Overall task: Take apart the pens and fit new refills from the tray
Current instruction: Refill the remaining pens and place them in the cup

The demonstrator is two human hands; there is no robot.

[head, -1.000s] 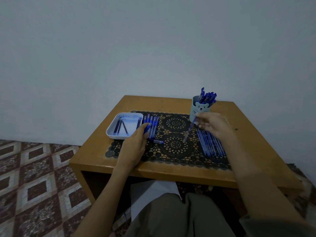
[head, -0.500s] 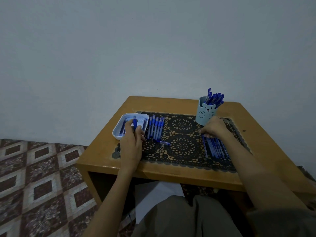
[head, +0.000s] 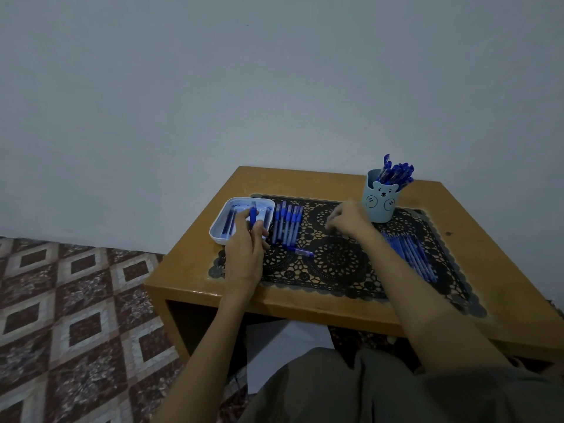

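Note:
A white tray (head: 217, 232) with several dark refills stands at the table's left. My left hand (head: 245, 250) reaches over the tray's near edge and grips a blue pen part (head: 253, 215), held upright above the tray. Right of the tray lies a row of blue pens (head: 287, 228), and a short blue pen piece (head: 304, 253) lies alone in front of them. My right hand (head: 349, 221) hovers over the middle of the black lace mat (head: 338, 265), fingers loosely curled, with nothing visible in them. A second row of pens (head: 410, 254) lies to its right.
A light blue bear-faced cup (head: 380, 204) full of blue pens (head: 395, 172) stands at the back right of the small wooden table (head: 189, 274). A plain wall rises right behind the table. Patterned floor tiles spread to the left.
My right hand laid its pen on the right-hand row and has moved left to the mat's centre. My left hand has carried the blue pen part from the left row over the tray.

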